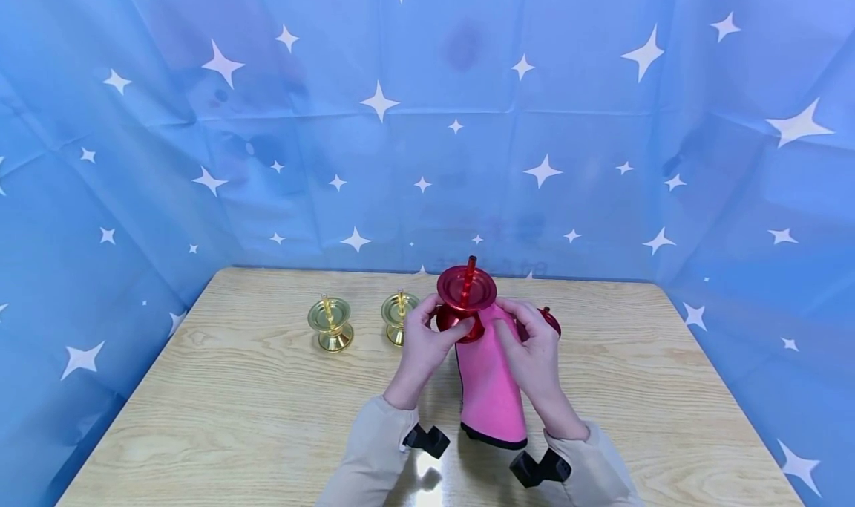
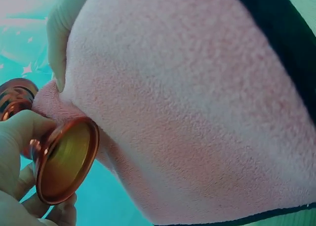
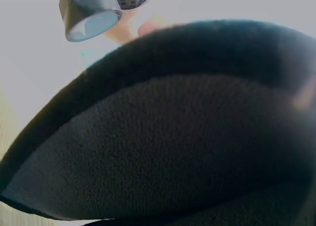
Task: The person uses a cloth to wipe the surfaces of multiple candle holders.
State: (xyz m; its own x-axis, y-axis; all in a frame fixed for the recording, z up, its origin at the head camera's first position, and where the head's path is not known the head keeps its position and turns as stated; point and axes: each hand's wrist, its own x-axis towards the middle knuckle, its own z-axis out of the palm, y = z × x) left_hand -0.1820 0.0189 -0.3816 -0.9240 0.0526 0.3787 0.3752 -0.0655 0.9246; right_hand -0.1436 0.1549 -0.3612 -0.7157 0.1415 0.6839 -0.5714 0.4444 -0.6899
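In the head view my left hand [image 1: 427,344] grips a shiny red metal candle holder [image 1: 464,292] by its lower body, its wide dish tilted up with a red rod rising from it. Right beside it, my right hand [image 1: 534,351] pinches a pink cloth [image 1: 493,388] with black edging, which touches the holder and hangs down. The holder's flared base [image 2: 69,162] and the cloth's fuzzy face [image 2: 187,112] show in the left wrist view. The cloth's dark inner side [image 3: 163,142] fills most of the right wrist view, hiding the fingers.
Two gold candle holders [image 1: 335,339] stand on the wooden table [image 1: 234,388] to the left. Another red object [image 1: 551,320] is partly hidden behind my right hand. A blue star-patterned curtain [image 1: 461,158] surrounds the table's back and sides.
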